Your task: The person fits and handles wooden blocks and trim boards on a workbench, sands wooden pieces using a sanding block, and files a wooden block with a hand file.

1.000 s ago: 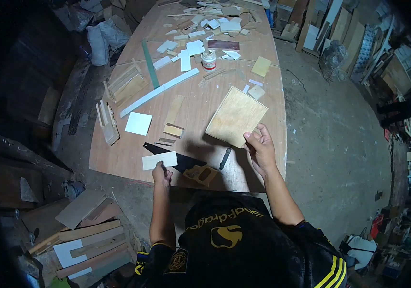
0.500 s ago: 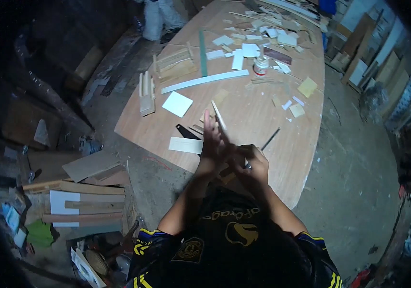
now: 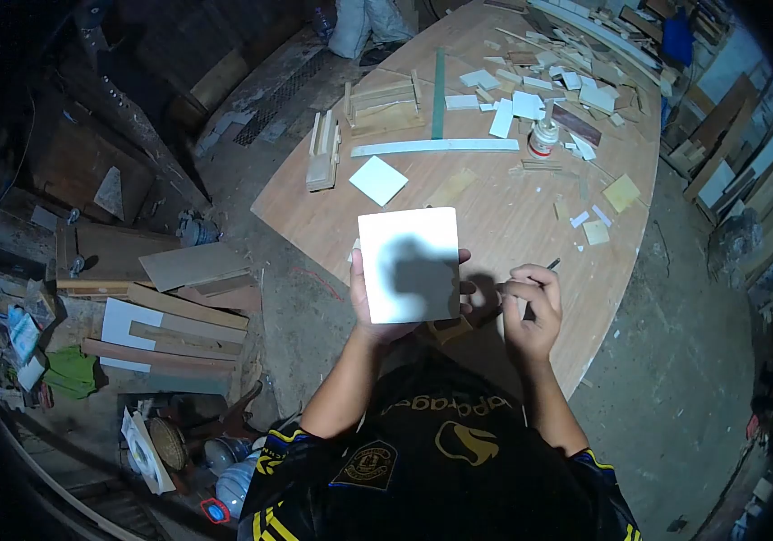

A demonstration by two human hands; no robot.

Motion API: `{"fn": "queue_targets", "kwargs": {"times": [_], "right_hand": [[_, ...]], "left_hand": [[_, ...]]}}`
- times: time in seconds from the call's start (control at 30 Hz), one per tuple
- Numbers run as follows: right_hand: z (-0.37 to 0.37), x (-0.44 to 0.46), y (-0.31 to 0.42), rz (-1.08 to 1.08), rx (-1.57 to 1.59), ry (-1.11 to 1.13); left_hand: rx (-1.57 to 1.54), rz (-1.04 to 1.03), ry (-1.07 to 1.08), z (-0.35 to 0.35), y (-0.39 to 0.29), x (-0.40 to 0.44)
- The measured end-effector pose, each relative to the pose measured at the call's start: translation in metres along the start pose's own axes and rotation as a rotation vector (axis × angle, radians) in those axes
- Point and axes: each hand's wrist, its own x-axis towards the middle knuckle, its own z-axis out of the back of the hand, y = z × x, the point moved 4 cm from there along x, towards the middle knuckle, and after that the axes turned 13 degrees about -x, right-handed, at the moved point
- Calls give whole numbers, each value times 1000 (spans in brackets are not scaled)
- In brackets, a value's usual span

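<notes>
White panel [image 3: 409,270] grasped by left hand [image 3: 381,333]; right hand [image 3: 533,317] curled, cannot tell hold (shirt [image 3: 459,469]: "apdrag").

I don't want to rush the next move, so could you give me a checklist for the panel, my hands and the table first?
1. Pale panel supported: ok, the left hand holds it from below, thumb and fingertips showing at opposite edges.
2. Right hand off the panel: ok, a gap shows between them.
3. Thin dark stick gripped: cannot tell, only its tip shows beyond the right hand.
4. Panel face evenly lit: not ok, a dark shadow covers its middle.
5. Fine marks on that face: cannot tell, shadow and glare hide detail.
6. Jar upright on the table: ok.
</notes>
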Motion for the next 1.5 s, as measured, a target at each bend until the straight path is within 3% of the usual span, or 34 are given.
{"fn": "queue_targets", "kwargs": {"times": [0.1, 0.17, 0.3, 0.4, 0.47, 0.63, 0.7, 0.77, 0.87, 0.97, 1.07, 1.23, 1.37, 1.43, 1.47, 1.5], "right_hand": [[11, 3, 1, -3, 16, -32], [12, -1, -10, -149, 181, 53], [10, -8, -23, -186, 173, 40], [12, -12, -27, -217, 144, 53], [11, -15, -30, -250, 158, 123], [-4, -21, -40, -372, 237, 202], [-19, -28, -43, -575, 418, 413], [-29, -35, -51, -552, 382, 518], [-47, -48, -53, -665, 525, 705], [-58, -61, -62, -838, 516, 775], [-60, -63, -61, -932, 536, 773], [-80, -83, -84, -919, 511, 760], [-101, -103, -104, -789, 371, 689], [-111, -112, -107, -814, 298, 679], [-114, -118, -109, -818, 215, 705], [-118, -127, -115, -819, 132, 731]], "left_hand": [[-4, -51, -68, 6, -2, -1], [-62, -109, -111, 3, -3, 2], [-112, -76, -70, 9, -7, 1], [-179, -45, -177, 36, -10, -2], [193, -137, -451, 57, -17, -3], [561, -233, -609, 58, -18, 1], [652, -262, -630, 59, -18, 1], [779, -208, -686, 62, -17, -2], [785, -144, -722, 71, -14, -6], [768, -91, -612, 76, -6, -7], [707, -29, -679, 87, -7, -10], [733, -30, -723, 86, -15, -13], [918, -58, -636, 133, -24, -13], [1294, 57, -605, 135, -25, -15], [1275, 181, -547, 140, -27, -18], [1266, 180, -551, 151, -31, -23]]}}
